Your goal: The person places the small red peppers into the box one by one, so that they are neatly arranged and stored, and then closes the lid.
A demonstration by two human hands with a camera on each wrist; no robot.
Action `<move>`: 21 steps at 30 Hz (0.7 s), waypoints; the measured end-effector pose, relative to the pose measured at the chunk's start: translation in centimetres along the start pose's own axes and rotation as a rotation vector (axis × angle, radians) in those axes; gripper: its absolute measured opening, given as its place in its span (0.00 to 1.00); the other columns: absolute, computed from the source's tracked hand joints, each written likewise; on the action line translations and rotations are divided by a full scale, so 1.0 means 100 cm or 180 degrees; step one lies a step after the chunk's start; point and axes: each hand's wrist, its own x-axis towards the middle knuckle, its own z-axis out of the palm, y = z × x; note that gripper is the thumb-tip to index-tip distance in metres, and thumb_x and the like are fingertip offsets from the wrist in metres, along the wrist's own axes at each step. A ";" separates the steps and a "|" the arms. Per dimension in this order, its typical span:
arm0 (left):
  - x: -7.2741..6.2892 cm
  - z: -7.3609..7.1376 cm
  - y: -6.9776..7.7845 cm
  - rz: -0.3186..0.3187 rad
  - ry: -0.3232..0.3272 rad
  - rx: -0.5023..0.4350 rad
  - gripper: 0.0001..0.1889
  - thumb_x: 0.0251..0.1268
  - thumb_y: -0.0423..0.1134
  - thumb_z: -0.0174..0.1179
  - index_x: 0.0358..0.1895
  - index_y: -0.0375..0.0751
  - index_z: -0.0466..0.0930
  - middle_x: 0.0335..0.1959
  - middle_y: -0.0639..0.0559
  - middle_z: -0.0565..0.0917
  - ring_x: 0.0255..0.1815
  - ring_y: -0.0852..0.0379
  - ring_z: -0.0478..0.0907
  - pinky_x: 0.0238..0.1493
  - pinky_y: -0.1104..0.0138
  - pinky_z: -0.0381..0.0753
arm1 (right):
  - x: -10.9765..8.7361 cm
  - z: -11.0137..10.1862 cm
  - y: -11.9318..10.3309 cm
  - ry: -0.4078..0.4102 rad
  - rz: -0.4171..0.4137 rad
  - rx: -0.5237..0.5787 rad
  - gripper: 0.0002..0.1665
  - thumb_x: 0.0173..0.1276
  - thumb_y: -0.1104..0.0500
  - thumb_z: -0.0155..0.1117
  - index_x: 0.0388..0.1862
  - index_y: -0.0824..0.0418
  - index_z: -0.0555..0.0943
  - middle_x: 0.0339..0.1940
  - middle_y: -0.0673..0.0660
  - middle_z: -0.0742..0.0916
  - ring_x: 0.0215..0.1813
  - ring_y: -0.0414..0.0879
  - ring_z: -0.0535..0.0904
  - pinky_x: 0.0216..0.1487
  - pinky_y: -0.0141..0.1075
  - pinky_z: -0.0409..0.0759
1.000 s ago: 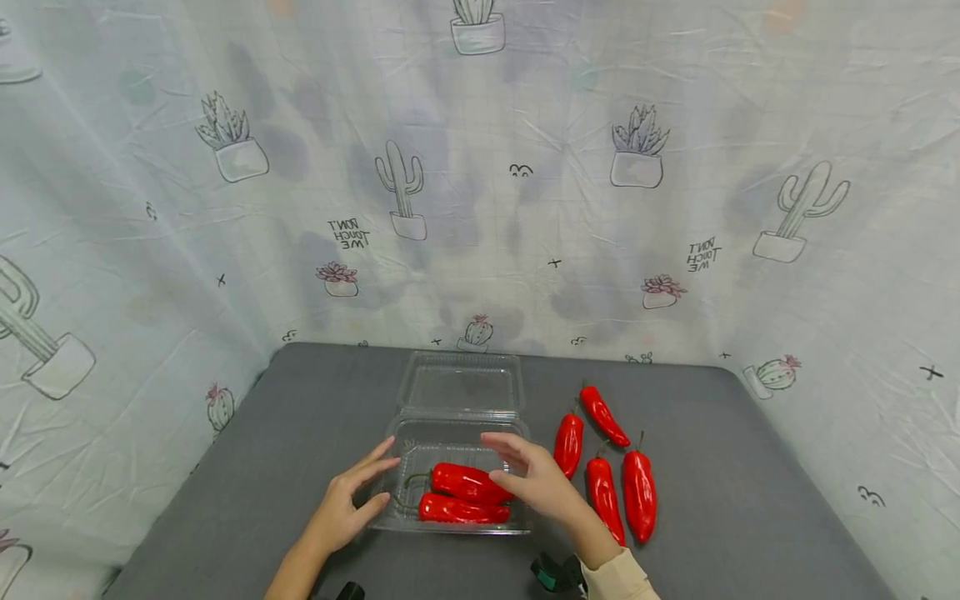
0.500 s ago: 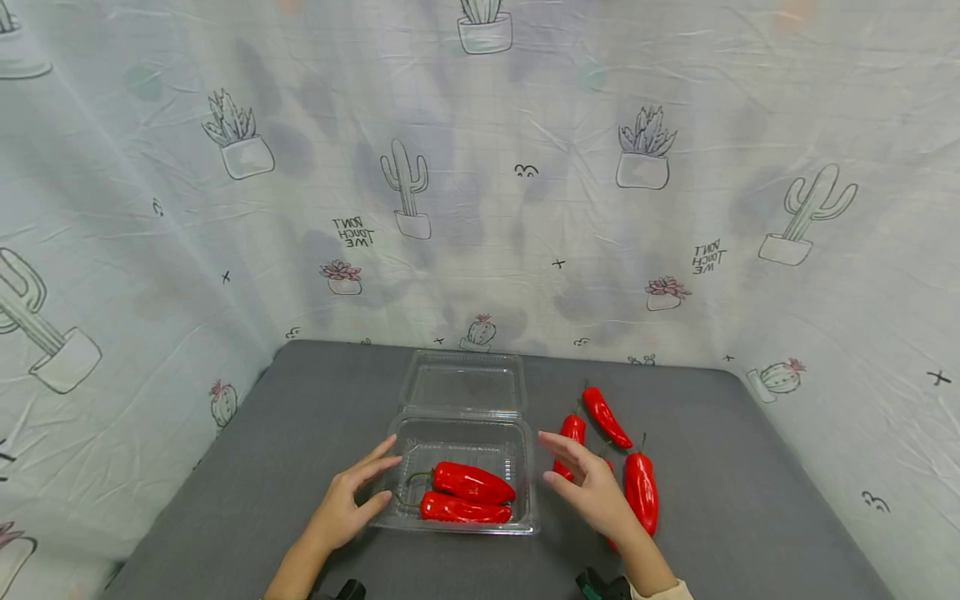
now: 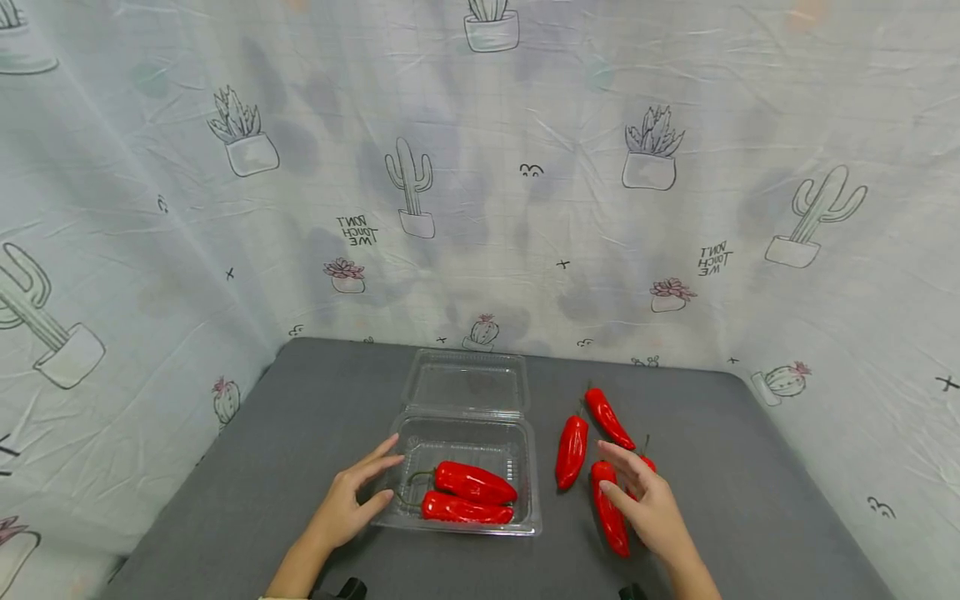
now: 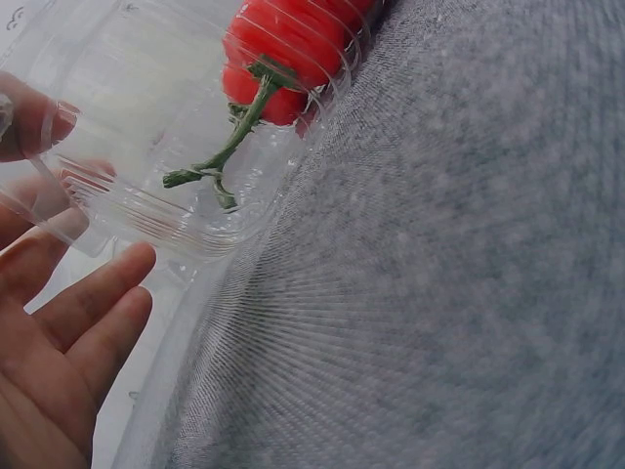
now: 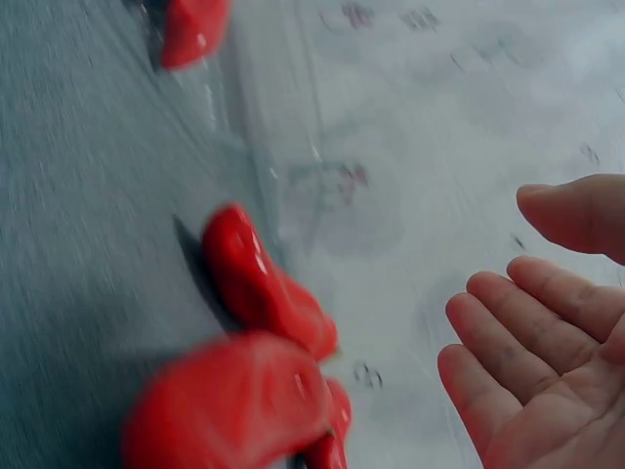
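Note:
A hinged clear plastic box (image 3: 465, 429) lies with its lid (image 3: 467, 379) folded back. Inside its near half are two red peppers, one (image 3: 474, 482) behind the other (image 3: 467, 507), green stems pointing left. At the box's left edge is my left hand (image 3: 347, 504), fingers spread; in the left wrist view some fingertips (image 4: 59, 122) meet or show through the clear rim. My right hand (image 3: 647, 507), fingers extended and holding nothing, hovers over the loose peppers. One pepper (image 3: 609, 517) lies beside its thumb, and another (image 3: 648, 463) is mostly hidden under it.
Two more red peppers, one (image 3: 572, 452) right of the box and one (image 3: 609, 418) farther back, lie on the grey tabletop (image 3: 322, 400). A cactus-print curtain (image 3: 480, 208) surrounds the table at the back and sides. Dark wrist-gear parts (image 3: 351, 588) show at the bottom.
My right hand has moved right, from above the peppers in the box to above the loose ones outside it. The left hand stays at the box edge. The head view has shifted slightly.

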 end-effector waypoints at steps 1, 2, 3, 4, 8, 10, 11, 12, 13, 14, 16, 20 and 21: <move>0.000 0.000 0.000 0.0008 -0.0004 0.0005 0.23 0.56 0.28 0.62 0.58 0.36 0.76 0.68 0.37 0.68 0.70 0.63 0.62 0.58 0.70 0.74 | -0.001 -0.003 0.001 0.0062 -0.0011 -0.0024 0.26 0.64 0.67 0.62 0.62 0.65 0.72 0.59 0.44 0.79 0.59 0.26 0.73 0.57 0.20 0.72; 0.000 0.000 0.000 0.0024 -0.0003 0.0013 0.23 0.56 0.28 0.62 0.58 0.36 0.76 0.68 0.37 0.68 0.70 0.63 0.62 0.59 0.71 0.74 | -0.003 -0.007 0.002 0.0128 0.0002 -0.0031 0.27 0.64 0.67 0.63 0.62 0.66 0.72 0.58 0.39 0.79 0.59 0.25 0.73 0.56 0.18 0.72; 0.001 0.000 -0.001 0.0034 -0.0006 0.0016 0.23 0.56 0.27 0.62 0.58 0.36 0.76 0.68 0.36 0.68 0.70 0.63 0.62 0.59 0.72 0.73 | -0.005 -0.010 0.003 0.0186 0.0001 -0.0031 0.27 0.63 0.68 0.63 0.62 0.67 0.72 0.57 0.35 0.78 0.59 0.25 0.73 0.56 0.17 0.71; 0.001 0.000 -0.001 0.0025 -0.0011 0.0015 0.23 0.56 0.28 0.62 0.58 0.36 0.76 0.68 0.37 0.68 0.70 0.64 0.62 0.59 0.73 0.72 | -0.006 -0.014 0.004 0.0241 0.0016 -0.0041 0.27 0.63 0.68 0.63 0.62 0.68 0.71 0.56 0.32 0.78 0.59 0.24 0.72 0.55 0.16 0.71; 0.000 -0.001 0.000 0.0034 -0.0007 0.0026 0.23 0.56 0.28 0.62 0.58 0.35 0.76 0.68 0.35 0.68 0.70 0.63 0.62 0.60 0.75 0.70 | -0.010 -0.025 0.008 0.0419 0.0116 -0.0041 0.29 0.63 0.68 0.63 0.62 0.72 0.70 0.54 0.29 0.77 0.57 0.22 0.72 0.54 0.16 0.72; 0.000 -0.001 0.001 0.0008 -0.0010 0.0008 0.23 0.56 0.28 0.62 0.58 0.36 0.76 0.68 0.36 0.68 0.70 0.64 0.62 0.60 0.75 0.70 | -0.012 -0.028 0.009 0.0488 0.0165 -0.0071 0.29 0.63 0.67 0.63 0.62 0.72 0.70 0.54 0.29 0.77 0.56 0.21 0.73 0.53 0.16 0.72; 0.000 -0.001 0.001 0.0004 -0.0012 0.0001 0.23 0.56 0.28 0.62 0.58 0.36 0.76 0.68 0.36 0.68 0.70 0.64 0.62 0.60 0.75 0.70 | -0.013 -0.030 0.010 0.0512 0.0183 -0.0085 0.29 0.63 0.68 0.63 0.63 0.72 0.70 0.53 0.29 0.77 0.56 0.21 0.72 0.54 0.16 0.72; 0.000 -0.001 0.001 0.0004 -0.0016 0.0000 0.23 0.56 0.27 0.62 0.58 0.35 0.76 0.68 0.35 0.68 0.70 0.64 0.62 0.60 0.75 0.70 | -0.013 -0.031 0.011 0.0532 0.0207 -0.0101 0.29 0.63 0.67 0.63 0.63 0.72 0.69 0.53 0.29 0.77 0.56 0.21 0.72 0.54 0.16 0.72; 0.000 -0.001 0.001 -0.0007 -0.0022 -0.0006 0.23 0.56 0.27 0.62 0.58 0.35 0.76 0.68 0.36 0.68 0.70 0.64 0.62 0.60 0.75 0.70 | -0.014 -0.032 0.011 0.0549 0.0235 -0.0136 0.29 0.64 0.67 0.63 0.63 0.71 0.69 0.53 0.29 0.77 0.56 0.21 0.72 0.53 0.16 0.72; 0.000 -0.001 0.001 -0.0004 -0.0028 -0.0012 0.23 0.56 0.27 0.62 0.58 0.35 0.76 0.68 0.35 0.67 0.70 0.64 0.62 0.60 0.75 0.70 | -0.015 -0.033 0.012 0.0564 0.0264 -0.0158 0.29 0.64 0.66 0.63 0.63 0.71 0.69 0.53 0.29 0.77 0.56 0.21 0.72 0.54 0.15 0.71; 0.000 -0.001 0.002 -0.0008 -0.0033 -0.0026 0.23 0.57 0.27 0.62 0.58 0.34 0.76 0.68 0.35 0.67 0.70 0.64 0.62 0.60 0.76 0.69 | -0.016 -0.034 0.013 0.0589 0.0358 -0.0206 0.29 0.64 0.64 0.64 0.64 0.69 0.69 0.54 0.32 0.77 0.56 0.21 0.72 0.53 0.14 0.70; 0.001 -0.001 0.002 -0.0023 -0.0042 -0.0038 0.23 0.57 0.28 0.62 0.58 0.35 0.76 0.68 0.36 0.67 0.70 0.64 0.62 0.60 0.76 0.69 | -0.016 -0.036 0.018 0.0654 0.0500 -0.0358 0.30 0.65 0.61 0.64 0.64 0.68 0.70 0.55 0.35 0.76 0.56 0.19 0.71 0.53 0.12 0.68; 0.001 -0.001 0.002 -0.0026 -0.0041 -0.0036 0.23 0.57 0.28 0.62 0.58 0.35 0.76 0.68 0.36 0.67 0.70 0.64 0.62 0.60 0.76 0.69 | -0.016 -0.037 0.020 0.0668 0.0525 -0.0396 0.30 0.65 0.60 0.64 0.64 0.67 0.70 0.56 0.36 0.76 0.56 0.19 0.70 0.53 0.12 0.67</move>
